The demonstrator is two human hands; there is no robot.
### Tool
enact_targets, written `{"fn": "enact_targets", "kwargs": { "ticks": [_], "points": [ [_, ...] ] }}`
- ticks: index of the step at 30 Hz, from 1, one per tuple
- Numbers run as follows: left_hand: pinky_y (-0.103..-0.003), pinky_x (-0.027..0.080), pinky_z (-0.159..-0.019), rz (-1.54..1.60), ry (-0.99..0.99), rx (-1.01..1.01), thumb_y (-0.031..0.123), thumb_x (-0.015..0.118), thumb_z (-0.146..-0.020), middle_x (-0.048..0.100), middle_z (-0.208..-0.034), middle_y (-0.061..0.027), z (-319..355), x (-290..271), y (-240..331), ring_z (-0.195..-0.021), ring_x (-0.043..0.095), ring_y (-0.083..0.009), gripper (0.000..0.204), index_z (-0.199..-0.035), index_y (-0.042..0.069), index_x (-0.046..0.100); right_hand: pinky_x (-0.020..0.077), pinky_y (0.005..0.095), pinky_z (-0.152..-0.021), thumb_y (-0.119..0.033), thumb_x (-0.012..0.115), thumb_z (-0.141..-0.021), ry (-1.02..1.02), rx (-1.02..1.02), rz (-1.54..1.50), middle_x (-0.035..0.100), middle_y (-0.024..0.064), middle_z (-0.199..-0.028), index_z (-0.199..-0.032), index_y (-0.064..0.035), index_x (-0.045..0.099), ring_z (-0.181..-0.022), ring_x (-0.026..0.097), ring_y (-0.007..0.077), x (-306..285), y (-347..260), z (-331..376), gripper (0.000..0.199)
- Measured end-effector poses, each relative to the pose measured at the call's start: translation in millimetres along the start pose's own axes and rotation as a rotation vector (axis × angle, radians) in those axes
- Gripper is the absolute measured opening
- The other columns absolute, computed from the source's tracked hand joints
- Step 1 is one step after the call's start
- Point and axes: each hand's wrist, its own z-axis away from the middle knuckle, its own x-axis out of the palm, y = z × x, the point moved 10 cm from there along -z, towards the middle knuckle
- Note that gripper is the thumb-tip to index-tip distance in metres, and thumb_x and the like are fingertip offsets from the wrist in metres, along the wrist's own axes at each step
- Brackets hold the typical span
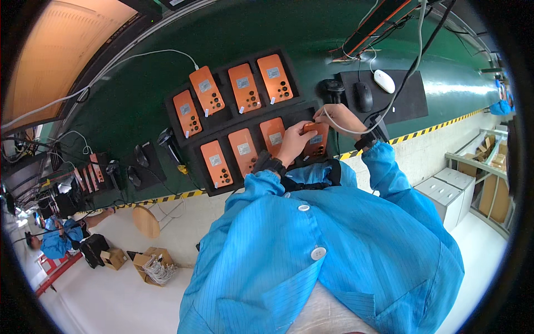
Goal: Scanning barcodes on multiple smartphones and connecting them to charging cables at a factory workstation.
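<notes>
A black foam tray (177, 101) on the green bench holds several orange phones, each with a small label and camera holes. My left hand (293, 142) grips the lower edge of the nearest right-hand orange phone (317, 140), which sits at the tray's front right slot. My right hand (340, 118) pinches the same phone's upper edge, with a grey cable running over that hand. Both wrists wear black straps and blue sleeves.
A black mat (414, 97) to the right carries a white mouse (384, 81), a black mouse (363, 96) and a black handheld scanner (331, 88). Another scanner (168, 142) lies left of the tray. A round stool (146, 221), cardboard boxes and another person in blue (55, 238) are at lower left.
</notes>
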Motion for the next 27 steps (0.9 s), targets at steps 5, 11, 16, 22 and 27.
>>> {"fn": "enact_targets", "kwargs": {
  "ticks": [5,11,16,22,27],
  "points": [
    [-0.028,0.048,-0.073,-0.042,0.062,0.071,0.013,0.066,-0.084,0.067,-0.092,-0.0098,0.1,-8.8,3.6,-0.083,0.062,-0.0148,0.028,-0.107,-0.002,0.062,0.0512,0.0361,-0.067,-0.015,0.060,-0.081,-0.123,-0.089,0.107,0.067,0.0179,-0.080,-0.086,-0.0008,0.069,-0.071,0.066,0.0285,4.1,-19.9,-15.1,0.018],
    [-0.029,0.048,-0.073,-0.079,0.087,0.159,0.011,0.068,-0.082,0.064,-0.086,-0.0051,1.5,-3.9,4.0,-0.081,0.057,-0.0131,0.013,-0.089,0.000,0.064,0.0493,0.0339,-0.067,-0.013,0.064,-0.078,-0.150,-0.122,-0.079,0.067,0.0132,-0.076,-0.081,0.0004,0.067,-0.073,0.064,0.0218,19.6,15.0,-10.0,0.015],
    [-0.026,0.047,-0.072,0.004,0.003,0.088,0.010,0.065,-0.085,0.063,-0.087,-0.0034,3.7,3.5,0.1,-0.082,0.057,-0.0100,0.021,-0.102,-0.001,0.062,0.0496,0.0331,-0.065,-0.018,0.065,-0.077,-0.166,-0.083,0.092,0.067,0.0146,-0.074,-0.083,-0.0023,0.071,-0.069,0.065,0.0242,22.7,10.7,-11.7,0.018],
    [-0.025,0.046,-0.071,-0.040,0.025,0.085,0.014,0.069,-0.083,0.062,-0.086,-0.0036,-8.9,-13.8,-1.7,-0.081,0.056,-0.0096,0.020,-0.091,-0.001,0.059,0.0480,0.0310,-0.067,-0.012,0.064,-0.079,-0.139,0.010,-0.099,0.066,0.0123,-0.077,-0.090,-0.0002,0.068,-0.072,0.062,0.0170,28.4,14.6,-20.8,0.017],
    [-0.031,0.049,-0.077,0.055,0.297,0.112,0.017,0.075,-0.079,0.062,-0.099,-0.0122,-33.0,-63.2,-12.2,-0.091,0.060,-0.0163,0.044,-0.104,-0.002,0.045,0.0469,0.0279,-0.075,-0.008,0.062,-0.084,0.024,0.105,-0.119,0.065,0.0075,-0.085,-0.098,0.0039,0.063,-0.082,0.058,0.0112,30.7,38.9,-47.8,0.018]
  ]
}}
